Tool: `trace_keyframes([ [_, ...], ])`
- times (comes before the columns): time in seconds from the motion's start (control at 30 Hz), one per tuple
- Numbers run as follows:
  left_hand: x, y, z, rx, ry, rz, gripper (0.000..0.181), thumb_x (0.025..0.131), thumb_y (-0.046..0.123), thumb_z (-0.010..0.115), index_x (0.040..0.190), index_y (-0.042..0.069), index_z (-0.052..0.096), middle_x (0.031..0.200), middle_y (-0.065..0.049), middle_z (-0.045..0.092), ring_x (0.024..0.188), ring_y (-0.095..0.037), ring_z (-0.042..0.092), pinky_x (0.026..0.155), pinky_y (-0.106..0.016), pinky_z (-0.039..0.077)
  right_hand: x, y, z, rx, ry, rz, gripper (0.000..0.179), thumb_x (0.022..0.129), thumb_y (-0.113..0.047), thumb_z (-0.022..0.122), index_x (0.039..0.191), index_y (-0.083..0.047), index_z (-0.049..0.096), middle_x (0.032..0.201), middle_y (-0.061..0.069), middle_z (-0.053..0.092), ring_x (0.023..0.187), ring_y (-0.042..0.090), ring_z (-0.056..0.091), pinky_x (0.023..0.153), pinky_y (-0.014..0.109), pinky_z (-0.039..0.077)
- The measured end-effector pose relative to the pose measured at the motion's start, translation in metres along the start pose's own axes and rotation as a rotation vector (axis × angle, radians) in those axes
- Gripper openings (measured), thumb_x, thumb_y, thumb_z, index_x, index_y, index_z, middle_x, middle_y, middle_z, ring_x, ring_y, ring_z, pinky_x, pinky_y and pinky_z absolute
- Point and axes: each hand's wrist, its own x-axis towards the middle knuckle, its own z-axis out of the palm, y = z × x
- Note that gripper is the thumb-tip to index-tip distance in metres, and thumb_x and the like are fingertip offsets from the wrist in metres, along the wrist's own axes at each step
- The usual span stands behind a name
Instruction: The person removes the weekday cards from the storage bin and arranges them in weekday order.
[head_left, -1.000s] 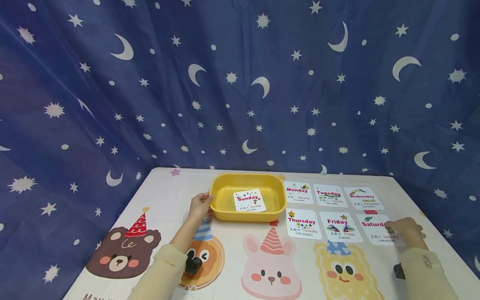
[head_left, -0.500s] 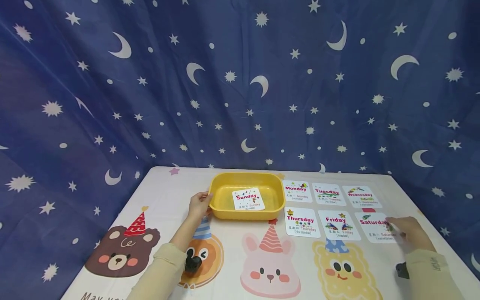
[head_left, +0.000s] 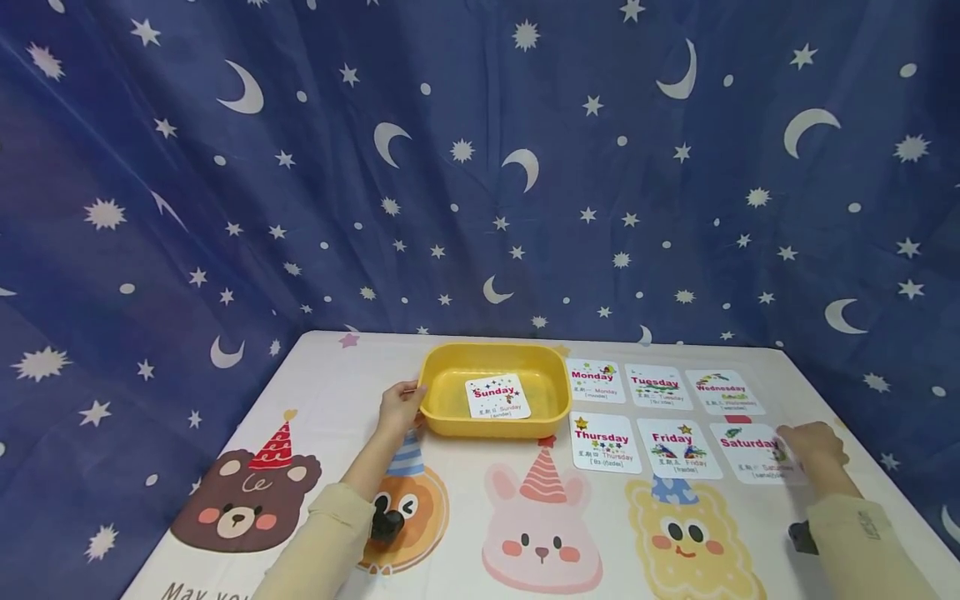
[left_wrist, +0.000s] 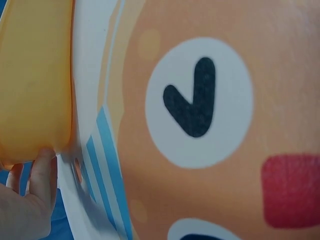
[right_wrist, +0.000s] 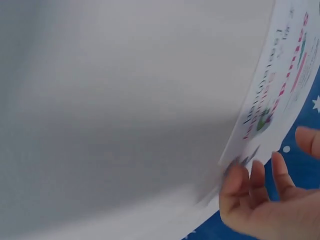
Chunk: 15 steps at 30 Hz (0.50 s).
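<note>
My left hand (head_left: 399,410) holds the left end of a yellow plastic tray (head_left: 438,427), thumb and fingers at its rim and wall; the left wrist view shows fingertips against the tray's outer side. In the tray lies a white "Sunday" card (head_left: 498,397), slightly tilted. My right hand (head_left: 814,447) is at the right edge of the "Saturday" card (head_left: 750,454), which lies flat on the table and is partly covered by the fingers. From the right wrist, loosely bent fingers (right_wrist: 235,187) show at the end of that card, thumb apart; firm contact is hard to tell.
Beside the tray lie "Monday" (head_left: 595,382), "Tuesday" (head_left: 655,388) and "Wednesday" (head_left: 724,392) cards, with "Thursday" (head_left: 604,442) and "Friday" (head_left: 678,449) in front. The tablecloth (head_left: 465,500) bears animal prints. A blue starry curtain (head_left: 450,183) hangs behind.
My right hand has shifted slightly about the right edge of the "Saturday" card, its fingers first extending over it, then drawing back to the edge. My left hand and the tray stay put.
</note>
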Motion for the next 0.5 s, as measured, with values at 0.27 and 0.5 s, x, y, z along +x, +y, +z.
trace_keyframes([
  [0.27,0.003,-0.001,0.001,0.017,0.003,0.001,0.035,0.096,0.018,0.053,0.125,-0.002,0.052,0.117,-0.024,0.057,0.077,-0.018,0.061,0.069,-0.026,0.057,0.0,-0.024,0.006,0.039,0.144,-0.09,0.042,0.092,-0.02,0.041,0.116,0.014,0.043,0.094,0.032,0.052,0.094,0.046,0.044,0.069,0.047,0.041],
  [0.5,0.002,-0.002,0.001,0.023,0.009,0.001,0.036,0.097,0.019,0.053,0.126,-0.002,0.052,0.118,-0.024,0.056,0.078,-0.018,0.061,0.07,-0.027,0.058,-0.012,-0.056,0.018,0.047,0.198,-0.274,0.033,0.091,-0.016,0.044,0.108,0.013,0.048,0.098,0.034,0.053,0.082,0.039,0.051,0.059,0.036,0.038],
])
